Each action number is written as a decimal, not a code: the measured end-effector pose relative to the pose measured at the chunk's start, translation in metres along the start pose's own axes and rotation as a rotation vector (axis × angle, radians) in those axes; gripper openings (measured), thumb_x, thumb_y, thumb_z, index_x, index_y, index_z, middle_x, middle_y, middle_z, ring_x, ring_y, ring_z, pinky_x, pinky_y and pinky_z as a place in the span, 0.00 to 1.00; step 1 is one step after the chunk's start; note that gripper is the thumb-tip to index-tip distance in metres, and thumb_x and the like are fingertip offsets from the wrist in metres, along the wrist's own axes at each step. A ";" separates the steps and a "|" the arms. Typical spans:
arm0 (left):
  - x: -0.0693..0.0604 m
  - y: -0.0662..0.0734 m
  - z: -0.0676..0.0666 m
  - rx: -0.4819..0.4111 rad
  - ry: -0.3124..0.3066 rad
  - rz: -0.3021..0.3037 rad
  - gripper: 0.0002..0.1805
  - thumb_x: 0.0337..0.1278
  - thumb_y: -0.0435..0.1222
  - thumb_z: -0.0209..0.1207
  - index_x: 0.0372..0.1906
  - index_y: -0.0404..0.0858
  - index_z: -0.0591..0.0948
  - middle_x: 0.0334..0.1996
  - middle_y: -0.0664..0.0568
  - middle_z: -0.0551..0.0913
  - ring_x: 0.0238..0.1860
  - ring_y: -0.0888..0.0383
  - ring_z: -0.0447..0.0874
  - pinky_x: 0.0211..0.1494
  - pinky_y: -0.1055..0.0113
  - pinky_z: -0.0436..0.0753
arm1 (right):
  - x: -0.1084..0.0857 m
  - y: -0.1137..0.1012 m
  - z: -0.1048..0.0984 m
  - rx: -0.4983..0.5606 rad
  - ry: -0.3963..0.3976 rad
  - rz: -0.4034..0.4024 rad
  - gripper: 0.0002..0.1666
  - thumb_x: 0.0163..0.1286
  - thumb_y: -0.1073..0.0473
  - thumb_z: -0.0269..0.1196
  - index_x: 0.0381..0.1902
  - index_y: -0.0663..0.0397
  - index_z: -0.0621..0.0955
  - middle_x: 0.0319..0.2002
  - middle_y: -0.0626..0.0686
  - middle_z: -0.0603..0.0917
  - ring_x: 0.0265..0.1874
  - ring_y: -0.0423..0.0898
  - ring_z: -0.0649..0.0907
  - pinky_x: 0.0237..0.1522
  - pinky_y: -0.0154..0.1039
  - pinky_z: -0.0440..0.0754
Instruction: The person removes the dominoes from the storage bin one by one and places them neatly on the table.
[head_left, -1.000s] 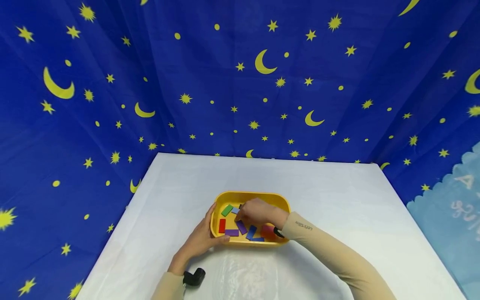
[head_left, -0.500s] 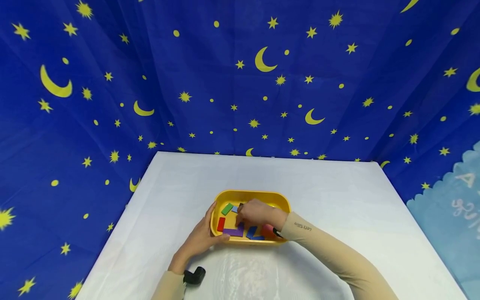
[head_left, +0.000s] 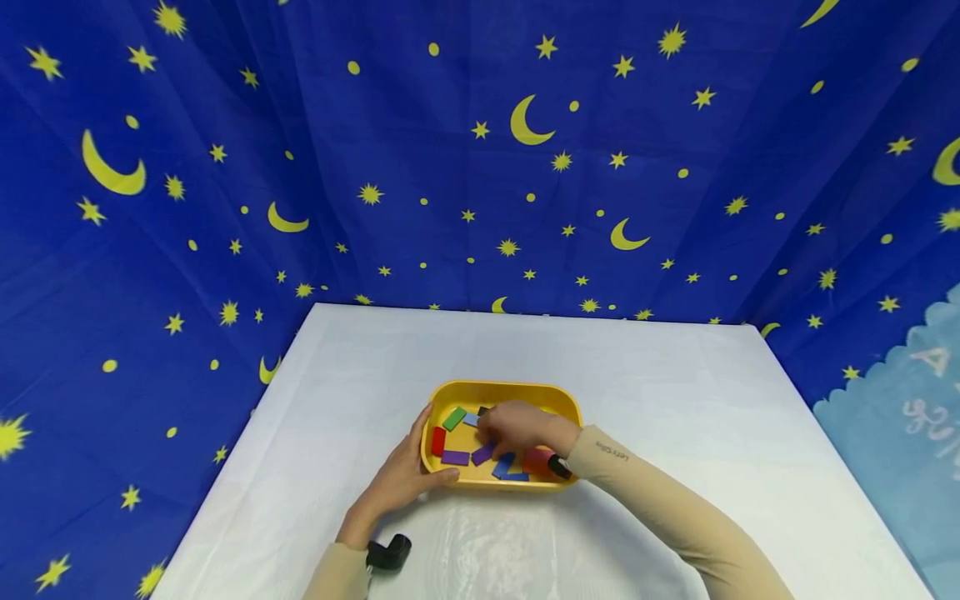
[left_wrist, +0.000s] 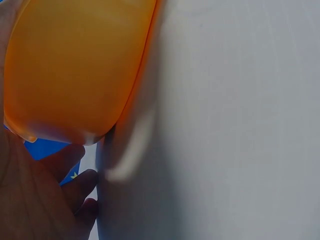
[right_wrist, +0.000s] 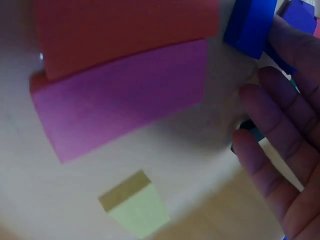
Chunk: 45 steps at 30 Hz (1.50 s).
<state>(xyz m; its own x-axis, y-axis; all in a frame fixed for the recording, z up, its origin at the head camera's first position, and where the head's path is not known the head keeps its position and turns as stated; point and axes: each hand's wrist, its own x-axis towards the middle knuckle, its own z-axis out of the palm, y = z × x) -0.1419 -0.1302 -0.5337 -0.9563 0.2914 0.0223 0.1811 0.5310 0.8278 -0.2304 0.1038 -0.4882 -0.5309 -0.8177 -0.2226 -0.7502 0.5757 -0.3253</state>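
Note:
A yellow plastic tub [head_left: 510,386] stands on the white table, with several small coloured blocks inside. My left hand [head_left: 405,467] holds its left end, thumb at the front rim and fingers along the side. Inside the tub, my right hand [head_left: 516,427] reaches down among the blocks, fingertips partly hidden in the head view. Close by are a purple block [head_left: 482,454] and a blue block [head_left: 504,465]. A red block [head_left: 438,441], another purple block [head_left: 455,457] and a green block [head_left: 454,418] lie at the left. The right wrist view shows loosely bent fingers beside a blue block [right_wrist: 250,27].
Beneath my right wrist lie a large red block [right_wrist: 127,30], a pink-purple block [right_wrist: 125,100] and a pale yellow block [right_wrist: 140,212]. White table [head_left: 637,375] surrounds the tub. A blue curtain [head_left: 420,167] with stars hangs behind it.
The purple blocks beside my right fingers have shifted, one to the left. The red block has moved slightly up and left. My left hand keeps its place on the tub.

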 end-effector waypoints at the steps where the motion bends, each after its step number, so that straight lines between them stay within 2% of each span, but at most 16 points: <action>1: 0.000 0.000 0.000 -0.003 -0.001 -0.001 0.59 0.44 0.58 0.68 0.75 0.59 0.41 0.68 0.39 0.61 0.65 0.42 0.62 0.64 0.42 0.60 | 0.000 0.001 0.001 0.031 0.001 0.020 0.12 0.54 0.54 0.73 0.27 0.45 0.79 0.23 0.39 0.74 0.24 0.37 0.73 0.32 0.29 0.73; 5: 0.000 0.000 0.001 -0.009 -0.003 -0.010 0.59 0.44 0.58 0.68 0.75 0.60 0.41 0.69 0.39 0.59 0.66 0.42 0.60 0.64 0.41 0.59 | -0.002 0.006 0.003 0.114 0.012 0.061 0.12 0.54 0.53 0.73 0.24 0.45 0.78 0.21 0.39 0.74 0.22 0.37 0.72 0.28 0.30 0.71; 14: 0.001 -0.001 0.002 -0.014 -0.009 -0.025 0.59 0.44 0.58 0.67 0.75 0.60 0.40 0.70 0.40 0.57 0.67 0.42 0.58 0.65 0.40 0.57 | -0.006 0.008 0.001 0.260 0.029 0.141 0.08 0.60 0.52 0.69 0.27 0.44 0.80 0.21 0.41 0.77 0.20 0.38 0.74 0.25 0.31 0.73; 19: 0.000 -0.001 0.002 -0.024 -0.011 -0.029 0.60 0.44 0.58 0.68 0.75 0.59 0.40 0.70 0.40 0.57 0.67 0.42 0.59 0.65 0.40 0.57 | -0.008 0.008 -0.001 0.279 0.046 0.134 0.06 0.62 0.54 0.67 0.29 0.43 0.79 0.21 0.41 0.76 0.22 0.39 0.74 0.26 0.32 0.72; 26: 0.001 0.000 0.002 -0.025 -0.003 -0.018 0.59 0.44 0.57 0.68 0.75 0.59 0.40 0.70 0.40 0.58 0.66 0.41 0.59 0.64 0.40 0.58 | -0.011 0.008 -0.006 0.220 0.142 0.084 0.06 0.63 0.53 0.67 0.28 0.43 0.80 0.21 0.39 0.76 0.22 0.38 0.74 0.27 0.31 0.74; 35: -0.001 0.002 0.001 -0.031 0.001 -0.008 0.59 0.44 0.56 0.68 0.76 0.57 0.42 0.69 0.39 0.59 0.66 0.41 0.60 0.65 0.41 0.58 | -0.016 0.008 -0.013 0.243 0.218 0.117 0.08 0.63 0.50 0.66 0.28 0.43 0.80 0.24 0.39 0.77 0.23 0.38 0.75 0.29 0.32 0.75; 45: 0.000 0.001 0.001 -0.031 0.006 -0.013 0.59 0.44 0.57 0.68 0.76 0.57 0.42 0.69 0.40 0.60 0.65 0.42 0.62 0.64 0.41 0.59 | -0.023 0.009 -0.018 0.300 0.338 0.130 0.09 0.62 0.50 0.67 0.27 0.45 0.81 0.20 0.40 0.76 0.23 0.39 0.73 0.28 0.34 0.73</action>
<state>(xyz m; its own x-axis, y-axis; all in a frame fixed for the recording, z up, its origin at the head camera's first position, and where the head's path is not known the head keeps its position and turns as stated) -0.1413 -0.1286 -0.5335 -0.9598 0.2803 0.0148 0.1619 0.5097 0.8450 -0.2327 0.1278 -0.4692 -0.7490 -0.6624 0.0161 -0.5481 0.6057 -0.5768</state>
